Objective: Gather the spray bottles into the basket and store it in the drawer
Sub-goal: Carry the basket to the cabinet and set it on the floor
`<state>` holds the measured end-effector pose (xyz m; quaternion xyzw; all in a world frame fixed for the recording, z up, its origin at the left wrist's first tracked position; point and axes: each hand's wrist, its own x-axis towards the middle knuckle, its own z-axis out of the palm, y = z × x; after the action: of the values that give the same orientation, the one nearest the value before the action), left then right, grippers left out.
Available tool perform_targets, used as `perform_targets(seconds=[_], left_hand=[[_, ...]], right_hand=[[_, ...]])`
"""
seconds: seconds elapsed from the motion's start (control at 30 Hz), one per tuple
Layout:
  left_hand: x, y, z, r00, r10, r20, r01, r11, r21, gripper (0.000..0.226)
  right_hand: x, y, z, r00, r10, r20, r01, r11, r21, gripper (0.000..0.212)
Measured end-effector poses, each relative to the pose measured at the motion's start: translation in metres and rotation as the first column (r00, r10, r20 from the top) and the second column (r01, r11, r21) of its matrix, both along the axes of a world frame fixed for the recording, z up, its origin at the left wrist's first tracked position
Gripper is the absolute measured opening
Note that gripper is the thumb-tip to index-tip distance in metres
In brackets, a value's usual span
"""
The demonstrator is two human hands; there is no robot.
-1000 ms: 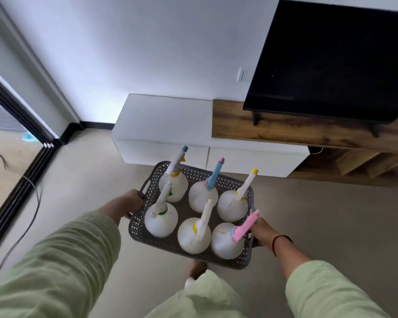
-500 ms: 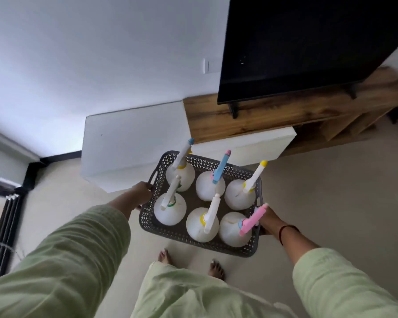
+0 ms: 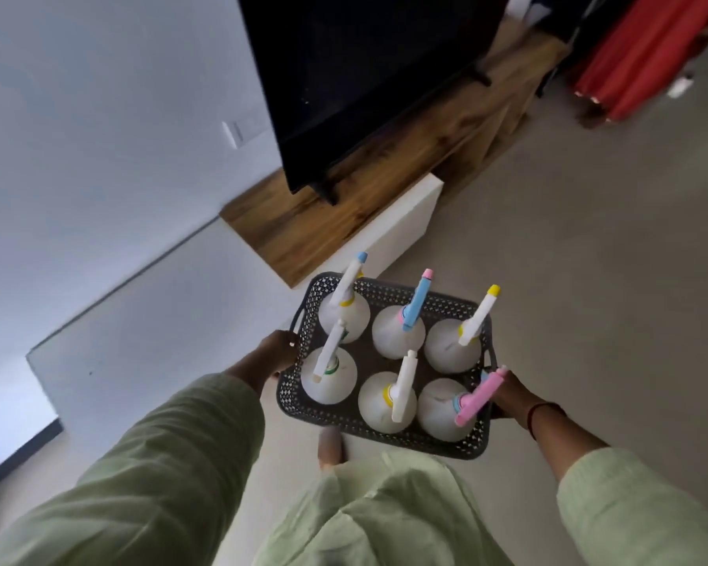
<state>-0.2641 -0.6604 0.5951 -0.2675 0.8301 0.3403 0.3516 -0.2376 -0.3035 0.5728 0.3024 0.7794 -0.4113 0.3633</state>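
I carry a dark grey perforated basket (image 3: pixel 377 437) in the air in front of me, just off the white cabinet. Several white round spray bottles (image 3: pixel 397 337) stand upright inside it, with blue, pink, yellow and white nozzles. My left hand (image 3: pixel 276 351) grips the basket's left handle. My right hand (image 3: pixel 511 396) grips the right handle, partly hidden behind a pink nozzle (image 3: pixel 481 396). No drawer shows as open.
A low white cabinet (image 3: pixel 172 320) stands against the wall, joined to a wooden TV stand (image 3: pixel 344 210) bearing a black television (image 3: pixel 364 75). A red object (image 3: pixel 646 55) stands at the far right. My bare foot (image 3: pixel 331 445) is on the beige floor under the basket.
The view has swung and tilted to the right while I walk closer to the cabinet. The basket stays held in both hands. A red object came into view at upper right.
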Motion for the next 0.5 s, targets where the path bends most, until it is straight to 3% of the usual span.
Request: perform_targets(seconds=[0.1, 0.5], left_hand=[[-0.023, 0.005, -0.012, 0.994, -0.107, 0.019, 0.107, 0.994, 0.007, 0.033], [-0.122, 0.060, -0.085, 0.896, -0.437, 0.084, 0.440, 0.898, -0.026, 0.040]], right_hand=[[0.010, 0.003, -0.006, 0.987, -0.161, 0.013, 0.162, 0.986, -0.028, 0.031], [0.025, 0.029, -0.085, 0.896, -0.439, 0.063, 0.437, 0.898, 0.041, 0.029]])
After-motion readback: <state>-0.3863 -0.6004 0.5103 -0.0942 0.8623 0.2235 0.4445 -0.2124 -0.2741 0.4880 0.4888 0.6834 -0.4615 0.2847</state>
